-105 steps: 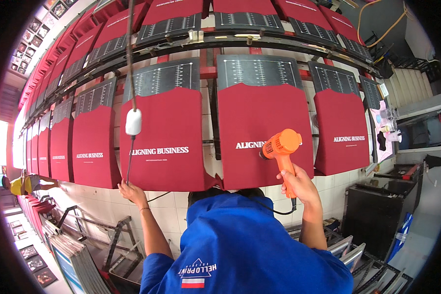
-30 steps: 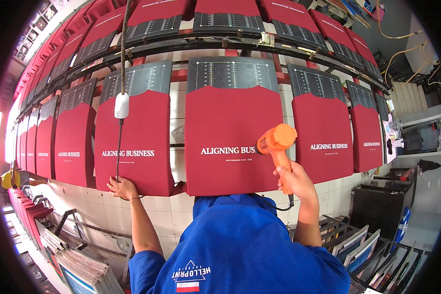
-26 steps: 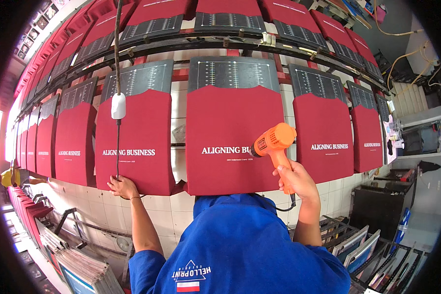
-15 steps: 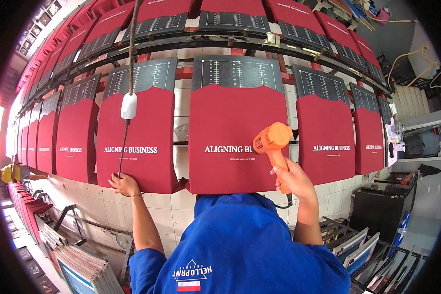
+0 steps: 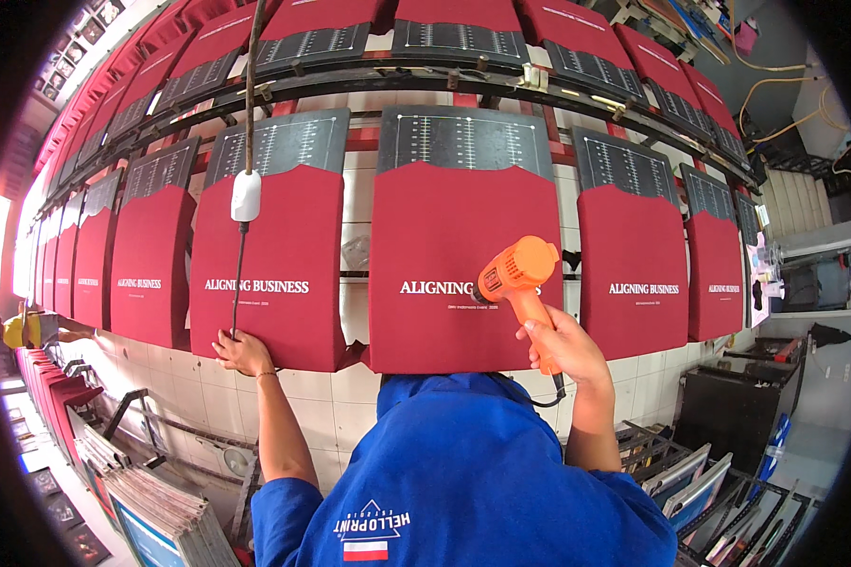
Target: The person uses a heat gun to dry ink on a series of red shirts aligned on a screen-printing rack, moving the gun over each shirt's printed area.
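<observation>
1. Right hand (image 5: 569,350): fingers closed around the handle of an orange, pistol-shaped, hard-plastic-looking heat gun (image 5: 522,265); firm wrap, by the look of it.
2. Heat gun location: above the near right part of the central dark-red fabric shirt (image 5: 454,222), barrel tilted, dark round nozzle (image 5: 483,296) aimed left and down at the white lettering, partly covering it. Contact with cloth: can't tell.
3. Left hand (image 5: 243,353): half open, fingers loosely curled at the lower end of a thin black hanging cord (image 5: 241,255), over the near edge of the left dark-red fabric shirt (image 5: 279,231). Pinch or light touch on the cord, can't tell.
4. Cord runs up to a white, rounded plastic connector (image 5: 246,197), far side of left hand.
5. Central shirt lies flat over a black rectangular board with white scale marks (image 5: 463,137); far end of board bare.
6. Handling, judged: gun probably stiff, fairly light, a bit top-heavy; handle is the place to hold, nozzle likely hot, keep fingers off. Cord bends easily, could drag. Shirt cloth soft, limp, not slippery; best taken by the near hem, away from lettering.
</observation>
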Tool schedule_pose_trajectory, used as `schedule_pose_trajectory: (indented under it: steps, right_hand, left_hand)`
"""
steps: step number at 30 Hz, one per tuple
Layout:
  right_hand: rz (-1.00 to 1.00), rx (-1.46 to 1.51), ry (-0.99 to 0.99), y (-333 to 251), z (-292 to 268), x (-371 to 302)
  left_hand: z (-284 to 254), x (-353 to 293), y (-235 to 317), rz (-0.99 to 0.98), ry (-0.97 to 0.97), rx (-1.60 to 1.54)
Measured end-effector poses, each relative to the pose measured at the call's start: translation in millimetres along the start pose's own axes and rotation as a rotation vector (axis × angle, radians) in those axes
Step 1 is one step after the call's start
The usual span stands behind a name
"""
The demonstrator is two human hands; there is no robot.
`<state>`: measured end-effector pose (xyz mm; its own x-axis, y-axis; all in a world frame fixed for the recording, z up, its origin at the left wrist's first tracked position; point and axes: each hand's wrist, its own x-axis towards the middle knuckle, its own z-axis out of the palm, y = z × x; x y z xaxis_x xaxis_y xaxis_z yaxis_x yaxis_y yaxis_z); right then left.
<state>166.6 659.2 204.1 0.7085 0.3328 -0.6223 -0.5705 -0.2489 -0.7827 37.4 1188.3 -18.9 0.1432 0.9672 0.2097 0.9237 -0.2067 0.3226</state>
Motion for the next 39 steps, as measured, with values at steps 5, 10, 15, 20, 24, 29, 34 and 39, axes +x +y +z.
schedule_pose_trajectory:
  steps: [5,10,15,20,24,29,34,39]
  right_hand:
    - [-0.005,-0.015,-0.011,-3.1,10.1,1.6]
    - [-0.041,-0.029,-0.020,-6.2,18.5,3.1]
    - [-0.021,-0.038,-0.037,-4.8,19.4,8.6]
    - [-0.012,-0.017,-0.067,-5.6,17.9,10.4]
    - [-0.025,0.004,-0.052,-3.8,27.9,12.6]
    - [-0.026,0.024,-0.015,-7.5,42.0,13.2]
    - [0.004,0.067,0.014,-15.8,52.7,12.2]
    - [0.019,0.021,0.043,-19.6,68.5,10.5]
  left_hand:
    - [3.4,3.9,-5.4,0.002,-0.010,0.004]
    - [3.9,3.4,-5.1,0.032,0.025,0.007]
    - [-0.1,2.2,-3.5,-0.002,0.010,-0.020]
    - [-7.0,-0.9,3.3,-0.023,-0.037,-0.036]
    - [-4.1,0.9,-4.7,0.016,-0.033,-0.019]
    - [-9.5,-4.4,-0.4,0.043,-0.039,-0.036]
    - [-11.6,-4.3,-1.0,0.064,-0.063,-0.056]
    - [-14.3,-4.6,0.0,0.070,-0.056,-0.090]
